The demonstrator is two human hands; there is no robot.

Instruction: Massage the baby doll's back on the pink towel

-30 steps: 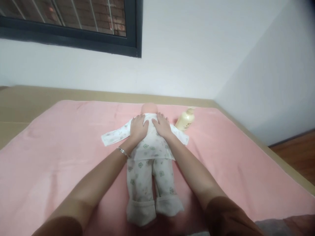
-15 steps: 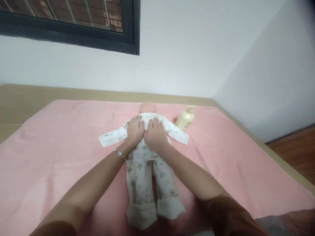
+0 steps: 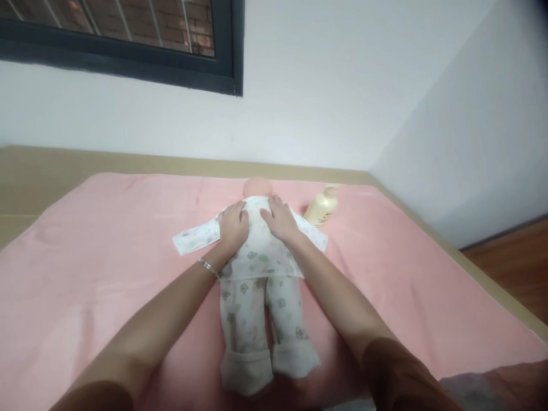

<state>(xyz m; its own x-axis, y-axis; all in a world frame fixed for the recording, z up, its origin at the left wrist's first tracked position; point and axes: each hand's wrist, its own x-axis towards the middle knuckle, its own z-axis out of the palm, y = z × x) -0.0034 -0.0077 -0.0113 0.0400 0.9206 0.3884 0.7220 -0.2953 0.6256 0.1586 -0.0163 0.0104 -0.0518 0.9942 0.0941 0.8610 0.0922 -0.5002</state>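
Observation:
A baby doll [image 3: 258, 187] lies stretched out on a pink sheet, its bald head at the far end and no face showing. It wears a white patterned top [image 3: 257, 257] with both sleeves spread sideways, and matching trousers [image 3: 245, 319] with turned-up cuffs. My left hand [image 3: 233, 224] rests open on the left side of the doll's upper body, near the shoulder. Opposite it, my right hand [image 3: 280, 220] lies open on the right shoulder area, thumb pointing inward. Both palms press against the cloth and hide part of it.
A pale yellow bottle [image 3: 322, 206] leans or lies beyond the right sleeve. The pink sheet [image 3: 111, 245] covers a beige bed surface [image 3: 171, 162] against the white wall. A dark window frame [image 3: 233, 51] is above at left; wooden floor [image 3: 514, 268] shows at right.
My right hand has shifted from the middle of the doll's upper body outward to the right shoulder. My left hand stays nearly where it was.

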